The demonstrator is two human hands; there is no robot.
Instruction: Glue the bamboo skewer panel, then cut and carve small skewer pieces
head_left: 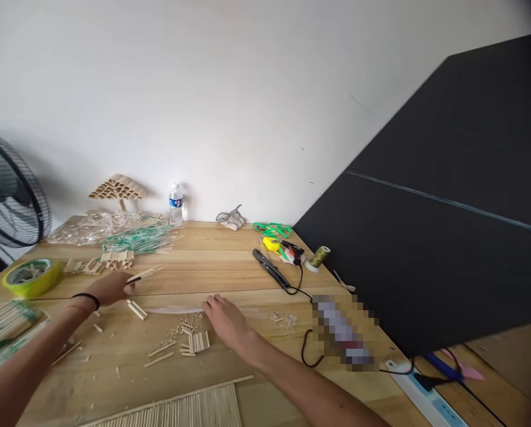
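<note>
My left hand (116, 287), with a black band at the wrist, is closed around a few thin bamboo sticks (147, 273) that point to the right. Just below it, short pale stick pieces (137, 309) lie side by side. Curled fingers of my right hand (221, 313) rest on the table at a clear plastic strip (176, 310); what they grip, if anything, is hidden. Near that hand are a small row of cut sticks (198, 341) and scattered tiny cut pieces (185, 326). A flat panel of sticks (180, 409) lies at the front edge of view.
Left: a fan (7, 190), yellow tape roll (31, 279) and stick bundles (7, 326). Behind: a stick-built tree shape (118, 188), plastic wrapping (91, 228) and bottle (175, 206). Right: a utility knife (270, 268), tape measure (271, 244), thread spool (318, 259), cords and power strip (425, 394).
</note>
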